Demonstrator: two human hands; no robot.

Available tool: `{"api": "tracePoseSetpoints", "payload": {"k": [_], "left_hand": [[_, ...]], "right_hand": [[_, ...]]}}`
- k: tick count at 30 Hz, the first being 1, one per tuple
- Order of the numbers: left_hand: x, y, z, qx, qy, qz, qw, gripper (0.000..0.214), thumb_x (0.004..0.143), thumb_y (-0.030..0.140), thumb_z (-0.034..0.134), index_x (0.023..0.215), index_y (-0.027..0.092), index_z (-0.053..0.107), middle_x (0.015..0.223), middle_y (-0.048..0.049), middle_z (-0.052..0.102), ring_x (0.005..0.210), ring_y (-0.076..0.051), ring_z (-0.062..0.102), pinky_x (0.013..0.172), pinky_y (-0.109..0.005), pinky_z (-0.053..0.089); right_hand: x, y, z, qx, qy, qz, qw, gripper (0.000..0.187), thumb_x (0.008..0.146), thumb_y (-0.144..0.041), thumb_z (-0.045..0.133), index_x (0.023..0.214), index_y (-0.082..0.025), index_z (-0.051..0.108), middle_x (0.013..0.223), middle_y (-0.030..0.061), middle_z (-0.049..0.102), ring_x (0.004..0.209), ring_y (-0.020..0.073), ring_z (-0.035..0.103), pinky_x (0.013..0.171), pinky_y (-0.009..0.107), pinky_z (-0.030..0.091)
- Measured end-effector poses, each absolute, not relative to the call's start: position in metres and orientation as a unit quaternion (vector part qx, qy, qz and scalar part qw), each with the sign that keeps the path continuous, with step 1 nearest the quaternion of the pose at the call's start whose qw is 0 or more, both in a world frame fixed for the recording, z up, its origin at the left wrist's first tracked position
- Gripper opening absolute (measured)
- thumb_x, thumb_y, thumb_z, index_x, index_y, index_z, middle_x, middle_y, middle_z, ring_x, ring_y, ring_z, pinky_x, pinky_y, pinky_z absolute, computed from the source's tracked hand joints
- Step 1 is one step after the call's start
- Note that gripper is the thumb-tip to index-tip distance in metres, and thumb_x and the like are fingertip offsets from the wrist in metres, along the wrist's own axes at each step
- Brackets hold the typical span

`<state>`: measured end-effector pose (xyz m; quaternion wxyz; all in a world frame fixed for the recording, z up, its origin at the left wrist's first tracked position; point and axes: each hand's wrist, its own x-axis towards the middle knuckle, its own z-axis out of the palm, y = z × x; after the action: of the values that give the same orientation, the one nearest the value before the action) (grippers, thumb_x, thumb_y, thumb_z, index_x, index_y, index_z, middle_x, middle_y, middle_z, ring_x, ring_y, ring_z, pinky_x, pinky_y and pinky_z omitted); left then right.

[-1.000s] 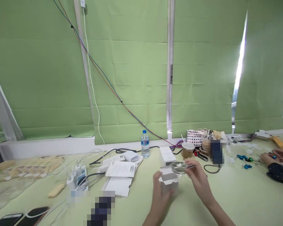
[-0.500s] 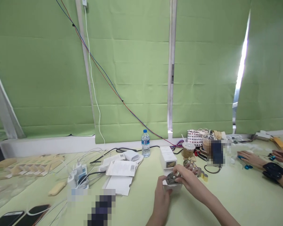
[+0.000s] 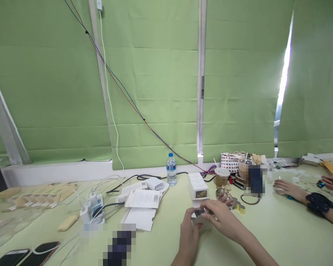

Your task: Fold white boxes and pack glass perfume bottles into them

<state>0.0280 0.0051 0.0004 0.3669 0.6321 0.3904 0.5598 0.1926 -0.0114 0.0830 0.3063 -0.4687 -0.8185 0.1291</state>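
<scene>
A small white open box stands on the pale green table in front of me. My left hand grips its left side. My right hand reaches over the top, fingers pinched on a small shiny see-through item that sits in the box's mouth. A closed white box lies just behind. A crumpled clear wrapper lies to the right of the box.
A water bottle, papers, chargers with cables and two phones sit to the left. Cups and a patterned pouch stand behind. Another person's hands work at the far right.
My right hand has brought the shiny item down from above the box into its opening. The clear wrapper now lies on the table. The other person's hand has reached further left.
</scene>
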Motion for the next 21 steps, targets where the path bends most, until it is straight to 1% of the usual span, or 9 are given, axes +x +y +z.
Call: {"api": "tracePoseSetpoints", "payload": {"k": [2,4,8,10,13,15,16,19,21], "left_hand": [[0.028,0.003,0.002,0.63,0.389,0.559,0.373,0.039,0.07,0.006,0.05,0.105,0.021,0.059,0.102,-0.0042,0.068,0.092,-0.021,0.062,0.08,-0.031,0.051],[0.028,0.002,0.003,0.631,0.384,0.561,0.373,0.038,0.07,0.007,0.051,0.104,0.021,0.06,0.1,-0.0041,0.069,0.091,-0.021,0.063,0.08,-0.032,0.052],[0.028,0.004,0.001,0.63,0.382,0.564,0.373,0.034,0.074,0.011,0.052,0.105,0.021,0.059,0.099,-0.004,0.069,0.086,-0.02,0.063,0.076,-0.031,0.053],[0.028,0.006,-0.002,0.629,0.386,0.562,0.374,0.032,0.075,0.013,0.053,0.105,0.022,0.058,0.098,-0.0035,0.069,0.084,-0.02,0.063,0.074,-0.03,0.053],[0.027,0.01,-0.005,0.625,0.39,0.563,0.375,0.03,0.077,0.017,0.055,0.107,0.022,0.057,0.1,-0.0038,0.068,0.086,-0.02,0.062,0.075,-0.03,0.052],[0.027,0.013,-0.006,0.616,0.388,0.567,0.385,0.032,0.079,0.021,0.057,0.111,0.023,0.055,0.101,-0.0041,0.068,0.087,-0.02,0.062,0.077,-0.031,0.051],[0.026,0.014,-0.007,0.613,0.384,0.568,0.392,0.034,0.079,0.023,0.058,0.113,0.023,0.055,0.102,-0.0042,0.068,0.088,-0.021,0.062,0.077,-0.031,0.051],[0.025,0.016,-0.007,0.611,0.366,0.565,0.415,0.036,0.08,0.024,0.056,0.115,0.023,0.053,0.105,-0.0049,0.068,0.09,-0.021,0.062,0.078,-0.031,0.05],[0.025,0.016,-0.007,0.606,0.374,0.561,0.422,0.042,0.079,0.019,0.054,0.12,0.022,0.048,0.103,-0.0045,0.068,0.091,-0.021,0.063,0.079,-0.03,0.049]], "right_hand": [[0.191,-0.014,0.084,-0.47,-0.822,0.116,0.301,0.013,0.091,-0.03,0.048,0.096,-0.026,0.059,0.1,0.0036,0.066,0.091,0.0239,0.061,0.079,0.038,0.048],[0.19,-0.016,0.083,-0.461,-0.824,0.114,0.307,0.013,0.093,-0.029,0.046,0.09,-0.025,0.058,0.096,0.0029,0.063,0.085,0.0215,0.06,0.074,0.035,0.049],[0.188,-0.012,0.076,-0.432,-0.83,0.131,0.327,0.025,0.095,-0.027,0.042,0.076,-0.023,0.059,0.095,0.0038,0.059,0.088,0.0195,0.06,0.078,0.034,0.05],[0.188,-0.009,0.073,-0.426,-0.83,0.128,0.336,0.027,0.095,-0.028,0.042,0.076,-0.023,0.061,0.095,0.0045,0.058,0.089,0.0202,0.06,0.079,0.035,0.05],[0.188,-0.007,0.07,-0.423,-0.828,0.129,0.345,0.024,0.094,-0.029,0.044,0.084,-0.024,0.065,0.095,0.0048,0.061,0.09,0.0209,0.061,0.08,0.035,0.051],[0.191,-0.007,0.068,-0.421,-0.827,0.139,0.346,0.022,0.094,-0.032,0.046,0.094,-0.025,0.067,0.103,0.0056,0.063,0.096,0.022,0.062,0.083,0.036,0.051],[0.193,-0.007,0.067,-0.419,-0.826,0.146,0.347,0.023,0.094,-0.033,0.046,0.102,-0.026,0.066,0.109,0.0059,0.064,0.101,0.0228,0.062,0.087,0.036,0.05],[0.199,-0.003,0.059,-0.4,-0.83,0.169,0.349,0.036,0.094,-0.037,0.046,0.128,-0.03,0.055,0.128,0.006,0.062,0.119,0.0247,0.056,0.099,0.039,0.044],[0.205,0.005,0.051,-0.381,-0.829,0.178,0.37,0.041,0.095,-0.039,0.044,0.134,-0.031,0.05,0.135,0.0061,0.057,0.124,0.0251,0.052,0.103,0.04,0.041]]}}
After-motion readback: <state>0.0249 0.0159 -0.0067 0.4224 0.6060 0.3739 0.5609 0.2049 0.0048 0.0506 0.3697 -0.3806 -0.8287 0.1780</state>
